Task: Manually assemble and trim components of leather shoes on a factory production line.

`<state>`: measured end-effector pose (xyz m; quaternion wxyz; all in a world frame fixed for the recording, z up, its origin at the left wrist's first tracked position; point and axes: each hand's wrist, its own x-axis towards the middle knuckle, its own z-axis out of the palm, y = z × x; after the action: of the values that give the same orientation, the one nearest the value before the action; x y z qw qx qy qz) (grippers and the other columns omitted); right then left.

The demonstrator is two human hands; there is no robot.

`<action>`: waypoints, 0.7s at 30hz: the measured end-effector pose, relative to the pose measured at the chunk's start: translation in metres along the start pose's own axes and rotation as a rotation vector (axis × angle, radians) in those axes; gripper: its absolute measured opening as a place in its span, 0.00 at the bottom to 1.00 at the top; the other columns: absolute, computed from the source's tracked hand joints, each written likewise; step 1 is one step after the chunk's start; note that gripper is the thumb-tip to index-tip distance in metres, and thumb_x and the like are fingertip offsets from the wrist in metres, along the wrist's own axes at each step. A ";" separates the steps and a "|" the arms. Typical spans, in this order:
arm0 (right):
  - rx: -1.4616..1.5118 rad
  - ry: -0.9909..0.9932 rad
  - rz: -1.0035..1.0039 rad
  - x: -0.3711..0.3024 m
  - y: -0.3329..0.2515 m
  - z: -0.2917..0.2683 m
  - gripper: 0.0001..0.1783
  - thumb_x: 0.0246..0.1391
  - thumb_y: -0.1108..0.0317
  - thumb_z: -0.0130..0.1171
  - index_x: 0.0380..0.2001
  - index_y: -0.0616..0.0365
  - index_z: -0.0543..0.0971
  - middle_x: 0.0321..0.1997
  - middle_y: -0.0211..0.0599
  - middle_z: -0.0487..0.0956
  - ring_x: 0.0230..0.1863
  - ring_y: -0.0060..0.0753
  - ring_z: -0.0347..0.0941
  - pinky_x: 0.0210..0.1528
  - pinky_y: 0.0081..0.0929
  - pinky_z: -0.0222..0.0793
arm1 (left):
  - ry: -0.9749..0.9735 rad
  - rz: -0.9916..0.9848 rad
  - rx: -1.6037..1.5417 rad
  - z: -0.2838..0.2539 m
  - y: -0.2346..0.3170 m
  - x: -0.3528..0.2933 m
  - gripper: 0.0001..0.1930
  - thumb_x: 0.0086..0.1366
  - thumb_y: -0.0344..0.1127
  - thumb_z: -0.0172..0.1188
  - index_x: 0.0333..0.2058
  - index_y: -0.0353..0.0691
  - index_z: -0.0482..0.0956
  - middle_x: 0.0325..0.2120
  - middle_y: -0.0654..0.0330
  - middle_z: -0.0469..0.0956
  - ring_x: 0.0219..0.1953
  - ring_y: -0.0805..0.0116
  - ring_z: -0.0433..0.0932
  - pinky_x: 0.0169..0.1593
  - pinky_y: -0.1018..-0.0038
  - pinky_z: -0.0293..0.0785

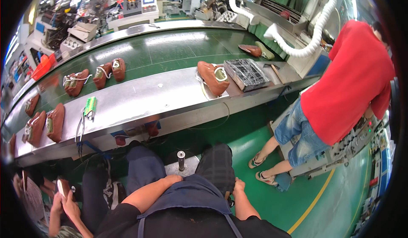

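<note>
Far left: two brown shoes (55, 123) on the metal worktop (144, 91), close to its front edge. A bump there could tip one off. Below them, a co-worker's hands (70, 204) hold a brown-and-white piece, probably a shoe; clash risk if elbows swing wide.

Three laced shoes (75, 83) sit on the green belt (170, 47). If it runs, they could drift out of reach; can't tell whether it's moving. Green-yellow box (90, 105) lies on the worktop, wires beside it; a snagged wire could drag it off.

Left hand (173, 180) rests on the lap over the blue apron (187, 195); nothing visible in its grip, fingers partly hidden, can't tell how wide. Metal post (181, 160) stands between the knees, just past that hand: a quick reach could clip it.

Nearest shoe (213, 78) is on the worktop ahead, well apart from both hands, white lace loose. A lace caught on a sleeve or tool could pull it over the edge.

Right hand (239, 186) is down beside the right thigh, fingers curled; can't tell if its grip is holding anything.

Further right: dark wrapped block (246, 74) touching or just beside that shoe; shoved left, it could push it. Person in red shirt (348, 76) stands at the machine, back turned, so may not see an arm swing.
</note>
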<state>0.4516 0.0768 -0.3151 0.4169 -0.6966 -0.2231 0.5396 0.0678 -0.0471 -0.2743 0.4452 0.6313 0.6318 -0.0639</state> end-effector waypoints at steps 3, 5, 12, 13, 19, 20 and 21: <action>-0.088 -0.003 -0.213 -0.012 -0.049 0.017 0.07 0.67 0.71 0.58 0.39 0.64 0.82 0.33 0.33 0.81 0.33 0.32 0.75 0.40 0.35 0.75 | 0.008 0.044 -0.009 0.000 0.005 0.000 0.24 0.69 0.55 0.53 0.50 0.45 0.86 0.51 0.46 0.84 0.57 0.45 0.82 0.58 0.54 0.76; -0.180 -0.053 -0.415 -0.031 -0.079 0.039 0.08 0.68 0.69 0.58 0.40 0.63 0.82 0.33 0.33 0.81 0.32 0.31 0.75 0.40 0.33 0.75 | 0.018 0.030 -0.030 0.006 0.000 0.002 0.24 0.69 0.55 0.53 0.50 0.45 0.87 0.51 0.46 0.84 0.57 0.45 0.82 0.58 0.54 0.76; -0.378 -0.626 -0.608 -0.150 -0.113 0.125 0.11 0.67 0.67 0.59 0.46 0.63 0.82 0.37 0.35 0.84 0.37 0.27 0.80 0.41 0.28 0.75 | 0.060 0.056 -0.082 0.013 -0.015 0.007 0.25 0.68 0.56 0.55 0.50 0.44 0.87 0.50 0.45 0.85 0.56 0.46 0.83 0.58 0.55 0.77; -0.375 -0.735 -0.487 -0.154 -0.093 0.135 0.12 0.67 0.66 0.61 0.47 0.63 0.83 0.37 0.36 0.85 0.38 0.29 0.81 0.42 0.30 0.76 | 0.062 0.058 -0.085 0.010 -0.013 0.007 0.25 0.68 0.56 0.55 0.50 0.44 0.87 0.50 0.45 0.85 0.56 0.46 0.83 0.58 0.55 0.77; -1.019 -1.071 -0.685 -0.175 -0.068 0.152 0.18 0.64 0.61 0.64 0.49 0.64 0.83 0.41 0.43 0.88 0.42 0.32 0.84 0.48 0.33 0.78 | 0.117 0.072 -0.103 0.005 -0.006 0.009 0.24 0.67 0.54 0.57 0.49 0.43 0.86 0.51 0.44 0.84 0.56 0.45 0.82 0.57 0.54 0.78; -0.984 -1.037 -0.702 -0.167 -0.067 0.151 0.17 0.64 0.62 0.63 0.49 0.64 0.83 0.41 0.43 0.88 0.42 0.32 0.84 0.48 0.32 0.78 | 0.118 0.094 -0.097 0.001 -0.003 0.010 0.23 0.67 0.54 0.57 0.49 0.43 0.86 0.50 0.44 0.84 0.56 0.45 0.82 0.56 0.54 0.79; -0.952 -0.991 -0.663 -0.160 -0.064 0.150 0.17 0.64 0.63 0.63 0.49 0.64 0.84 0.39 0.41 0.88 0.40 0.31 0.83 0.47 0.32 0.78 | 0.119 0.117 -0.090 -0.003 -0.001 0.010 0.23 0.66 0.54 0.58 0.49 0.43 0.86 0.50 0.43 0.85 0.56 0.45 0.82 0.56 0.54 0.79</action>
<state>0.2691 0.0408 -0.1824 0.0631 -0.3741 -0.7902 0.4812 0.0672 -0.0383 -0.2797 0.4379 0.6490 0.6215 0.0284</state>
